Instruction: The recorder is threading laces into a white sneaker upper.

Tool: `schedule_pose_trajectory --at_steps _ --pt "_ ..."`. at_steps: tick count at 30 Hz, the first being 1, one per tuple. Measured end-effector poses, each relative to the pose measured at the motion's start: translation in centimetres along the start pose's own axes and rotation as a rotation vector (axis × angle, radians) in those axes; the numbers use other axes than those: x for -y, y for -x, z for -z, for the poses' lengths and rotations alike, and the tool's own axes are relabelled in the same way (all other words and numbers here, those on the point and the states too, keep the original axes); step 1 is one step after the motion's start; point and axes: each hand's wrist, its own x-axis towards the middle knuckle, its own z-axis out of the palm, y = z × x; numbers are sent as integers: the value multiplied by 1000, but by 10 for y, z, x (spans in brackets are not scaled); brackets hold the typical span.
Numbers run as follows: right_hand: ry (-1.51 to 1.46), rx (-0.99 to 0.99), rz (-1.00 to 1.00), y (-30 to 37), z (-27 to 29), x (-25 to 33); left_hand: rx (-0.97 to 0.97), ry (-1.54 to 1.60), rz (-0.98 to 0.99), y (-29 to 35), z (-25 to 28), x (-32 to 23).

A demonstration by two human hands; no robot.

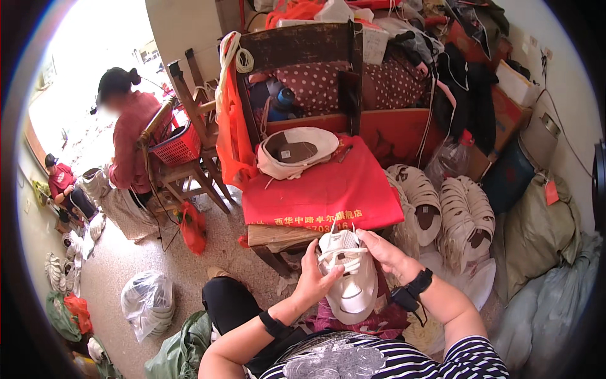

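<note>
I hold a white shoe upper with white laces over my lap. My left hand grips its left edge, thumb on the laces. My right hand pinches the top right part near the lace ends. Both wrists wear black bands. In front of me stands a wooden chair whose seat is covered by a red cloth. Another white shoe upper lies on that cloth, apart from my hands.
Stacks of white shoe uppers lie to the right beside grey-green sacks. A clear bag of uppers sits on the floor at left. A person in a red top sits on a chair at far left, another farther back.
</note>
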Motion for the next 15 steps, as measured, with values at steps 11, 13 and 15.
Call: schedule_pose_trajectory --at_steps 11,13,15 --pt "-25 -67 69 39 -19 33 145 -49 -222 35 38 -32" --pt "-111 -48 115 45 -27 46 108 -57 -303 43 42 -30" --pt "-230 45 123 48 -48 75 22 -51 -454 45 50 -33"
